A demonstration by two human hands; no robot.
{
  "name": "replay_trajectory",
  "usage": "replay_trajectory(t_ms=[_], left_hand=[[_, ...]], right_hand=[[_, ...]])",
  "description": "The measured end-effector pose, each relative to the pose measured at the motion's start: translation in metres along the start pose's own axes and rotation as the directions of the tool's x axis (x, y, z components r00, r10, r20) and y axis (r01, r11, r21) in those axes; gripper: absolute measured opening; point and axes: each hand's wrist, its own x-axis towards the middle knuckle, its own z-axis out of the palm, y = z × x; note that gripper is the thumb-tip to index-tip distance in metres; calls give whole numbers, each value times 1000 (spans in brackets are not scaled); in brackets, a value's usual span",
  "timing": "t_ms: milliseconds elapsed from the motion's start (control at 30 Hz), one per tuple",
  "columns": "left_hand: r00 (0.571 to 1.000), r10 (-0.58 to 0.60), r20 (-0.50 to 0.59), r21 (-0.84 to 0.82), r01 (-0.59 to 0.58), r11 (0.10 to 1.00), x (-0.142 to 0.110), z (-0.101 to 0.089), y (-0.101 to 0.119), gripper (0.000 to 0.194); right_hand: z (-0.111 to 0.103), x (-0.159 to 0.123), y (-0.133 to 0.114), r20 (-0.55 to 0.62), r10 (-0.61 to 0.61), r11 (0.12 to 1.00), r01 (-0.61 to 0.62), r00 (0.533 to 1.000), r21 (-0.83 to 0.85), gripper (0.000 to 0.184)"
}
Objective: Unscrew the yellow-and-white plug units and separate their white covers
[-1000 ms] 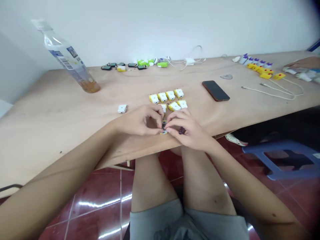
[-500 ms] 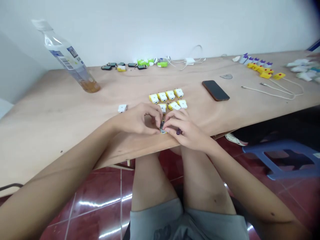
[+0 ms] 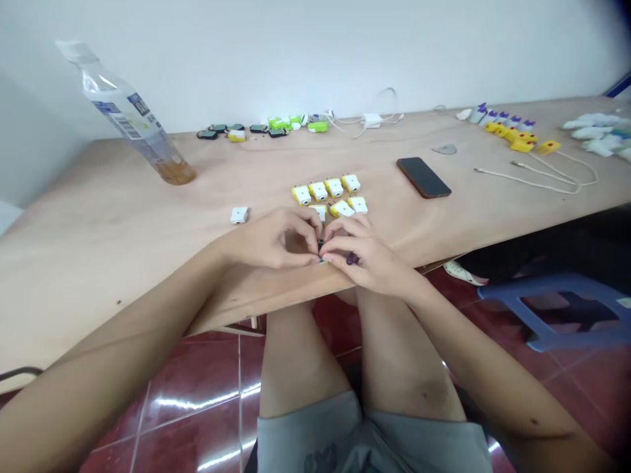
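My left hand [image 3: 284, 236] and my right hand [image 3: 365, 248] meet at the table's front edge. Between their fingertips is a small dark, yellow-edged casing [image 3: 322, 260], mostly hidden by the fingers. The thumb and forefinger of my left hand pinch its left side; my right fingertips press on it from the right. A dark purple handle [image 3: 351, 259] is tucked inside my right hand, the rest of it hidden. Just beyond the fingers lie several white-and-yellow plug adapters [image 3: 318, 190] in two rows, some with thin pins. One white cover [image 3: 239, 215] lies left of them.
A tilted-looking bottle [image 3: 142, 128] stands at the back left. A phone [image 3: 424, 177] lies right of the adapters. Dark and green pieces [image 3: 279, 123] line the wall. Yellow pieces [image 3: 521, 146], white cables [image 3: 537, 173] and white bags [image 3: 599, 133] are at right. A blue stool [image 3: 557, 309] stands below.
My fingers have shifted slightly around the casing, which showed more half a second ago. A co-worker's hand at the far right, seen one second ago, has left the view.
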Motion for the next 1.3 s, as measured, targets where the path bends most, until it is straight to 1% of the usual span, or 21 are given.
replay_trajectory(t_ms=[100,167,233,300,367,400,467,500,600,667,1000,1100,1200,1300], left_hand=[[1000,-3,3,8,3,1000,0,2,0,5],[1000,5,4,14,-5,1000,0,3,0,5],[1000,14,4,16,-14,1000,0,4,1,4],[1000,15,10,19,-16,1000,1,4,1,4],[1000,5,18,28,-6,1000,1,3,2,4],[1000,-2,16,34,1,999,1,3,2,5],[1000,-16,5,47,15,999,0,2,3,6],[1000,-20,-2,51,20,999,0,2,3,6],[1000,-18,-24,54,19,998,-1,2,3,7],[999,-18,-29,53,20,998,-1,2,3,8],[1000,-30,-10,34,30,999,1,2,3,8],[999,-39,-2,29,39,999,1,2,3,7],[999,-38,3,35,38,999,1,2,4,6],[999,-33,8,40,33,999,1,2,4,6]], right_hand=[[0,-1,1,-15,-2,1000,3,1000,3,10],[-2,-2,1,-36,-7,999,8,999,33,8],[-5,-2,1,-100,3,994,8,995,105,11],[-10,-2,0,-195,36,982,1,980,187,17],[-12,-2,-1,-236,54,976,-2,970,219,20],[-12,-1,-1,-231,48,978,1,972,208,18],[-11,-1,-2,-184,16,987,14,983,162,11],[-9,-1,-2,-154,1,990,21,988,139,13],[-5,-1,-3,-90,-28,994,37,996,99,24],[-4,0,-2,-68,-42,995,48,997,89,25],[0,0,2,-73,-54,993,62,996,105,25],[0,0,0,-73,-48,992,56,996,111,19],[-1,0,-1,-58,-15,995,21,998,98,10],[-2,0,-2,-39,-5,995,9,999,95,8]])
